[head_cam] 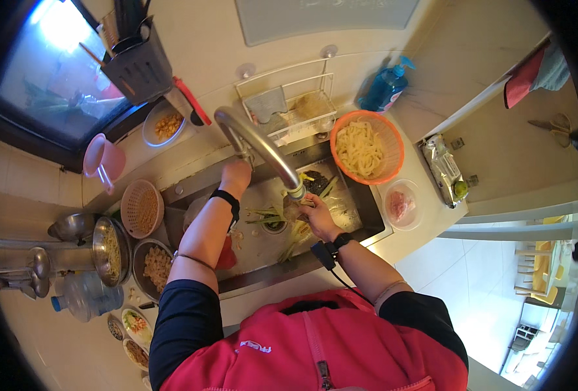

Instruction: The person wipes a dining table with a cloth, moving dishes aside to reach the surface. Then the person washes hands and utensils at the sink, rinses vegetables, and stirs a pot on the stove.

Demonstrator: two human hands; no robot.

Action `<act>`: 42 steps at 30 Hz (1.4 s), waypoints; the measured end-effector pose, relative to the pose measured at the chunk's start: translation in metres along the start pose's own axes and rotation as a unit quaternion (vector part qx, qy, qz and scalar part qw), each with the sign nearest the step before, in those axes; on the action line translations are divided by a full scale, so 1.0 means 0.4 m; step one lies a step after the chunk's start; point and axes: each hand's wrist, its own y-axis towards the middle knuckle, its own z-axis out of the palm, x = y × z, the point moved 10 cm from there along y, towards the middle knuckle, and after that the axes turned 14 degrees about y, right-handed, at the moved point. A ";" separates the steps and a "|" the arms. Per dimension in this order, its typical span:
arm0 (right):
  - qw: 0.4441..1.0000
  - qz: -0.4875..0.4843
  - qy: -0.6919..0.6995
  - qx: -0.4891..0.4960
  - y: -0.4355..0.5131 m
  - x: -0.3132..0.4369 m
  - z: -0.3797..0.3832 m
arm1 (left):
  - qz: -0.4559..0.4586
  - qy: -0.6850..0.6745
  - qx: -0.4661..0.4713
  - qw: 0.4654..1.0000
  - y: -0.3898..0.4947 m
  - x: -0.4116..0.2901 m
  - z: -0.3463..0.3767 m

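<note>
My left hand (236, 175) is at the base of the steel faucet (264, 146), apparently touching it; its fingers are hidden from above. Under the spout, my right hand (319, 217) holds a small brownish item (293, 209), partly covered by the faucet head and too unclear to name. Both hands are over the stainless steel sink (264, 264). Green vegetable scraps (269, 215) lie around the drain (274, 226), and a dark strainer-like piece (315, 182) is at the sink's far side. Something red (227, 254) shows beside my left forearm.
An orange basket of pale strips (362, 149) stands by the sink's right corner, near a bowl of pinkish meat (400, 205). Blue soap bottle (384, 88) and wire rack (289, 105) are behind. At left are a pink colander (142, 207), metal bowls (110, 251) and a water jug (88, 295).
</note>
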 end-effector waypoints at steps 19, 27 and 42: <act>0.993 -0.025 0.114 -0.010 0.082 -0.007 -0.023 | -0.089 -0.090 -0.124 0.984 -0.034 -0.006 0.065; 0.999 -0.042 0.022 -0.021 0.113 0.010 -0.020 | -0.151 -0.214 -0.273 0.926 -0.220 0.052 -0.102; 0.994 0.045 -0.100 -0.014 0.084 0.038 -0.033 | 0.119 -0.702 -0.019 0.702 -0.088 -0.394 0.066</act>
